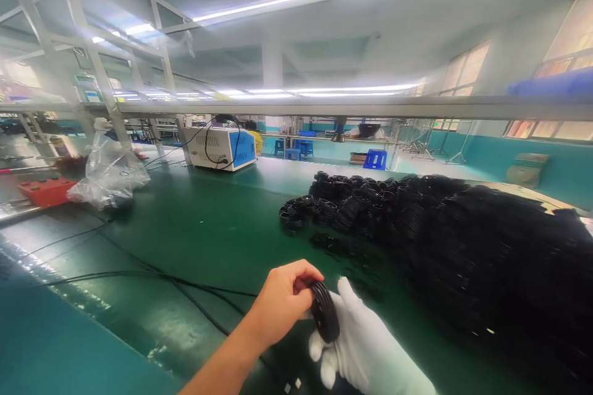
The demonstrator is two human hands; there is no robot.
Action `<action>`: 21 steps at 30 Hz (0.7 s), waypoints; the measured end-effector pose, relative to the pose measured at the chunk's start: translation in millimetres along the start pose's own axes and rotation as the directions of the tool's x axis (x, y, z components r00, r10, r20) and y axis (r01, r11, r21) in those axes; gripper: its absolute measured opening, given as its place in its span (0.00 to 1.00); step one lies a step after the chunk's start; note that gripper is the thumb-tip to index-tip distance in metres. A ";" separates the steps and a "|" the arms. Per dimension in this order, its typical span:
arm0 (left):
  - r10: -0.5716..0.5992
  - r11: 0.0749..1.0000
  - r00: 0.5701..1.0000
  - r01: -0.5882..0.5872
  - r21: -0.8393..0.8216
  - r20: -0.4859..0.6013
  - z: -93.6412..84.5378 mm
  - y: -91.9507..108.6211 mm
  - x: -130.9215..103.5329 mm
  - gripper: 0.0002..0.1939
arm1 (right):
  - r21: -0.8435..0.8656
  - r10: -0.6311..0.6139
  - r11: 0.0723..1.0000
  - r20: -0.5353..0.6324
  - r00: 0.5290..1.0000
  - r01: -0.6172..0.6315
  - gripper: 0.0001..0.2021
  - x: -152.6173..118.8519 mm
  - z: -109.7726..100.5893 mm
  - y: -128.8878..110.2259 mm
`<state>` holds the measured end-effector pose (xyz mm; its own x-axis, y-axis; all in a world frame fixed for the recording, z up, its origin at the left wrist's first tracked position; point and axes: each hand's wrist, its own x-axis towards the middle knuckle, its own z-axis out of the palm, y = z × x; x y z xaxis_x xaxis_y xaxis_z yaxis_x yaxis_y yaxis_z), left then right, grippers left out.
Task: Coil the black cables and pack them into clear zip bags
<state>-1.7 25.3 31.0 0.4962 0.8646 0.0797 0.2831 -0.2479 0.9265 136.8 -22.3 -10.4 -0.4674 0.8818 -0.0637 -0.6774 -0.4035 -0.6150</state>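
A small coil of black cable is held upright between my two hands, above the green tabletop. My left hand, bare, pinches the coil's upper left side between thumb and fingers. My right hand wears a white glove and holds the coil from the right and below, its thumb raised and its fingertips curled under it. A large heap of black cable coils covers the right side of the table. Two small white pieces lie below my hands.
Long black cables cross the table at the left. A blue and white machine stands at the back edge, under a metal rail. A clear plastic bag and a red box are at the left.
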 end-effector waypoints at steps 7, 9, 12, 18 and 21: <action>0.011 0.999 1.000 -0.011 0.041 -0.011 -1.4 -3.0 2.6 0.10 | 0.014 0.036 0.999 -0.029 0.999 -0.035 0.20 -1.0 -5.0 6.4; 0.014 1.000 1.000 -0.013 0.024 -0.019 -1.3 -5.1 3.4 0.10 | 0.011 0.036 0.999 0.032 0.999 -0.036 0.21 -2.5 -3.8 5.0; 0.010 1.000 1.000 -0.010 0.012 -0.026 -1.7 -7.5 4.7 0.11 | -0.005 0.011 1.000 0.048 0.999 -0.011 0.27 -2.0 -0.7 2.2; -0.053 0.998 0.998 0.054 -0.026 0.021 -10.6 -4.3 4.3 0.11 | -0.120 -0.093 0.990 -0.126 0.988 0.078 0.23 0.3 -1.3 3.6; -0.101 0.981 0.981 0.126 -0.150 0.164 -18.0 -1.0 3.6 0.16 | -0.151 -0.039 0.988 -0.152 0.988 0.015 0.22 0.8 -3.7 4.1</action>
<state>-15.0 36.5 37.0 0.5928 0.8018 -0.0757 0.2170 -0.0685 0.9738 135.7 -22.3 -15.9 -0.3491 0.9236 -0.1587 -0.5913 -0.3484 -0.7273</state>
